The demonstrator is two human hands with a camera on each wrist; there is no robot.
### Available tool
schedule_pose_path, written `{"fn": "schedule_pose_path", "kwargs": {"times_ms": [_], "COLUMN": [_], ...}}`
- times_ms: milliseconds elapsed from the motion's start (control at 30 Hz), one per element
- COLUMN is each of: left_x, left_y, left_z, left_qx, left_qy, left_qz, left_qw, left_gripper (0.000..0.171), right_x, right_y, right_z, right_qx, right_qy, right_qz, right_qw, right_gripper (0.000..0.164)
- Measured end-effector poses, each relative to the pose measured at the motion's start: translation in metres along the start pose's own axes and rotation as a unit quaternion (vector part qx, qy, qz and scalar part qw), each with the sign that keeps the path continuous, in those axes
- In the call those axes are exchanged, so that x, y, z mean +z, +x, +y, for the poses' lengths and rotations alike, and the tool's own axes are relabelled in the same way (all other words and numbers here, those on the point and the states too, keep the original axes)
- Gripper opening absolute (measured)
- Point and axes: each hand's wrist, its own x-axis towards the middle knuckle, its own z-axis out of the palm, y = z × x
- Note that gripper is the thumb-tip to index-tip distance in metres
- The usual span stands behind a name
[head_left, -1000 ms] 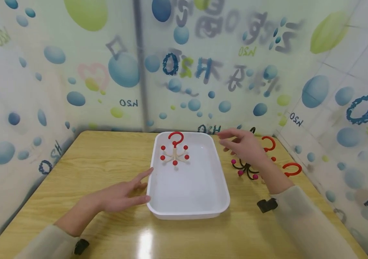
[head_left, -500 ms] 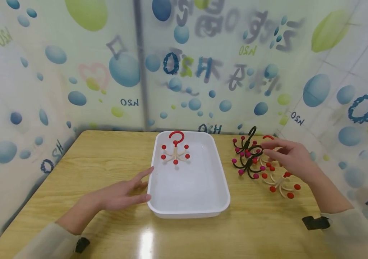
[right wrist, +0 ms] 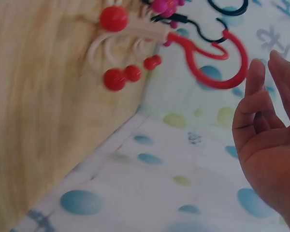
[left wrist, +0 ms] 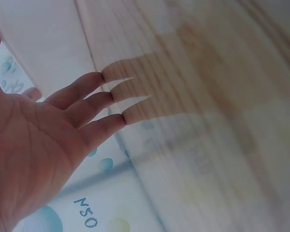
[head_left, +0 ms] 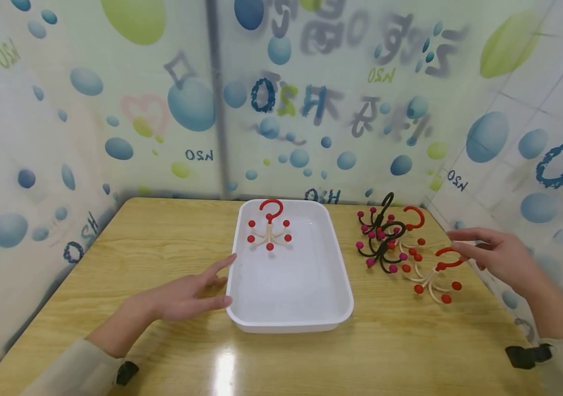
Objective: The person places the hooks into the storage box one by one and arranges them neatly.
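My left hand (head_left: 182,300) stays at the left wall of a white plastic tray (head_left: 301,291); its thumb and index fingertip touch the rim, and the fingers look straight in the left wrist view. Inside the tray, at its far left, lies a beige multi-arm hook hanger (head_left: 269,237) with red ball tips and a red hook. My right hand (head_left: 504,258) hovers at the far right, fingertips by the red hook (head_left: 452,257) of another beige hanger (head_left: 429,281). The right wrist view shows a small gap between this hand and the red hook (right wrist: 241,58), with nothing held.
Two black hangers with pink balls (head_left: 382,250) and a second beige hanger with a red hook (head_left: 414,217) cluster right of the tray. The wooden table (head_left: 172,236) meets patterned walls (head_left: 281,137) at its back and sides.
My right hand has moved right and toward me, from above the black hangers to the nearest red hook, uncovering the cluster. The left hand and tray have stayed put.
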Motion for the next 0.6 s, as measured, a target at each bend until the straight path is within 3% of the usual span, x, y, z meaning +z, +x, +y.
{"fn": "schedule_pose_path", "kwargs": {"times_ms": [267, 600], "left_x": [0.0, 0.001], "left_y": [0.0, 0.001], "left_z": [0.001, 0.0], "left_qx": [-0.005, -0.005], "left_qy": [0.004, 0.004], "left_qz": [0.001, 0.003], "left_qw": [1.0, 1.0], "left_gripper": [0.09, 0.09], "right_x": [0.002, 0.006], "right_y": [-0.002, 0.0], "right_z": [0.031, 0.036], "right_qx": [0.041, 0.067], "right_qy": [-0.016, 0.012], "right_qz": [-0.048, -0.056], "right_qw": [0.998, 0.996], "right_gripper": [0.061, 0.065]}}
